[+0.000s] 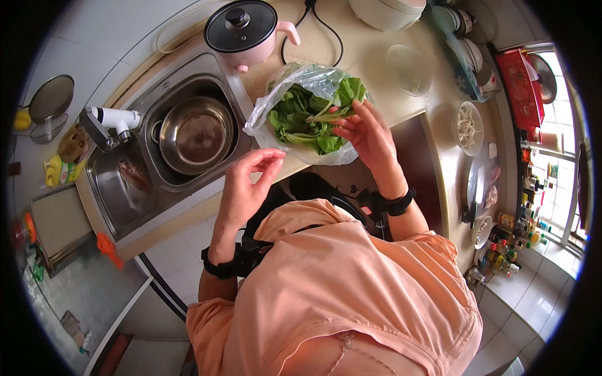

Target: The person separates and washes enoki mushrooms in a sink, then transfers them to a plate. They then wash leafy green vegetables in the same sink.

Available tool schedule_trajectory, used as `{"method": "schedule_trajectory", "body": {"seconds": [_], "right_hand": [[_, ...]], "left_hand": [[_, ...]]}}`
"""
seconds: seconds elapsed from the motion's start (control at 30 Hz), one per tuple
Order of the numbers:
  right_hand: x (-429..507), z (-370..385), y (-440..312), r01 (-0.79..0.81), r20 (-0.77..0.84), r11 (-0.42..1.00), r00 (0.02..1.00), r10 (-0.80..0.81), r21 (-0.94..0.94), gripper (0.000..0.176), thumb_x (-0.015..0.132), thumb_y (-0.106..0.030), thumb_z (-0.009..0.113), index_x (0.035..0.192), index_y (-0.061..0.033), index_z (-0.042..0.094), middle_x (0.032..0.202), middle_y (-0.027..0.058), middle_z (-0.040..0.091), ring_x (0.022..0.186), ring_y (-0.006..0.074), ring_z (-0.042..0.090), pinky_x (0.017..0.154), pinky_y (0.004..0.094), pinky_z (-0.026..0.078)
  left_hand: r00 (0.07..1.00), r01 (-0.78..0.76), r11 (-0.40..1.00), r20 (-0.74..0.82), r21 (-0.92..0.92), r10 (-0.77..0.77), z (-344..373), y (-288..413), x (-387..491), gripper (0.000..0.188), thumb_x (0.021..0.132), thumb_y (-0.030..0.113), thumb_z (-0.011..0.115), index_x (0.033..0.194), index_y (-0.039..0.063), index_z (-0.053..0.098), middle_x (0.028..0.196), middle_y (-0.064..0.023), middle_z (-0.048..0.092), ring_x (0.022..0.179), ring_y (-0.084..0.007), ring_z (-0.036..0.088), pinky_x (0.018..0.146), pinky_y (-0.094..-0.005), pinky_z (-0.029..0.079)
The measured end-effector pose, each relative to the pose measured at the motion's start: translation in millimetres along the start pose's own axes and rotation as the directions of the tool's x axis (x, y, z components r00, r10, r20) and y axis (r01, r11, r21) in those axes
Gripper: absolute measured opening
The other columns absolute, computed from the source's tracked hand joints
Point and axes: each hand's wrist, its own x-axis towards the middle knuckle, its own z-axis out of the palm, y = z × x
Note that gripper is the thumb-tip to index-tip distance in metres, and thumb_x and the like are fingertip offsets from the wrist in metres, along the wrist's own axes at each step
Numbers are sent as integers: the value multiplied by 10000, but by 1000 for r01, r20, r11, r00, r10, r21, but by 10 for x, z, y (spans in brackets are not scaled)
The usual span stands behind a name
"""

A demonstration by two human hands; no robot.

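A clear plastic bag of leafy greens lies spread open on the counter, right of the sink. My right hand holds a sprig of leafy green by its stem at the bag's right side. My left hand is raised over the counter's front edge, below and left of the bag. Its thumb and fingertips are curved towards each other with a gap between them, and nothing shows in it. Both wrists wear black straps.
Left is a steel double sink with a metal pot and a white faucet. A pink electric pot stands behind the bag. Rightwards are a glass bowl, a bowl of pale strips and a knife on a round board.
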Motion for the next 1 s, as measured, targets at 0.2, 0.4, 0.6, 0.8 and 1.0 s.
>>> {"method": "schedule_trajectory", "body": {"seconds": [0.2, 0.4, 0.6, 0.8, 1.0], "right_hand": [[-166, 461, 134, -91, 152, 970, 987, 58, 224, 222, 955, -198, 487, 1080, -15, 492, 1012, 190, 642, 831, 207, 660, 750, 306, 565], [-158, 1050, 702, -303, 219, 840, 949, 225, 451, 282, 959, -218, 474, 1098, 16, 548, 1035, 147, 651, 883, 195, 652, 799, 274, 553], [-39, 1658, 1494, -508, 366, 695, 858, 360, 508, 296, 972, -194, 441, 1155, 29, 507, 1101, 185, 613, 1004, 267, 622, 866, 326, 542], [-3, 1936, 1740, -107, 94, 811, 976, 195, -576, 416, 910, -326, 584, 1180, -17, 519, 1051, 126, 627, 898, 171, 617, 757, 287, 507], [-74, 2270, 1620, 284, 247, 496, 959, -139, -821, 225, 856, -98, 645, 1039, 30, 611, 834, 45, 643, 764, 82, 593, 704, 232, 489]], "left_hand": [[991, -129, 989, -46, -72, 125, -151, 99, 116, 338, 829, 78, 672, 1140, 5, 563, 982, -64, 616, 846, -101, 586, 764, -249, 490], [991, -131, 917, -33, -376, 128, -684, 43, -19, 410, 768, 54, 736, 1133, -14, 562, 969, -48, 601, 884, -87, 562, 787, -232, 481], [993, -107, 781, -102, -615, 56, -1360, -299, -193, 208, 819, 54, 686, 1010, -7, 630, 1021, -49, 605, 917, -98, 563, 830, -237, 460], [961, -222, 794, -266, -566, 79, -2049, -562, -367, 114, 853, 64, 649, 958, 32, 617, 1158, -120, 591, 937, -104, 578, 830, -241, 455], [974, -181, 983, -140, -29, 175, -2358, -616, -484, 105, 846, 37, 637, 924, 2, 575, 897, -81, 668, 826, -124, 622, 802, -255, 461]]}}
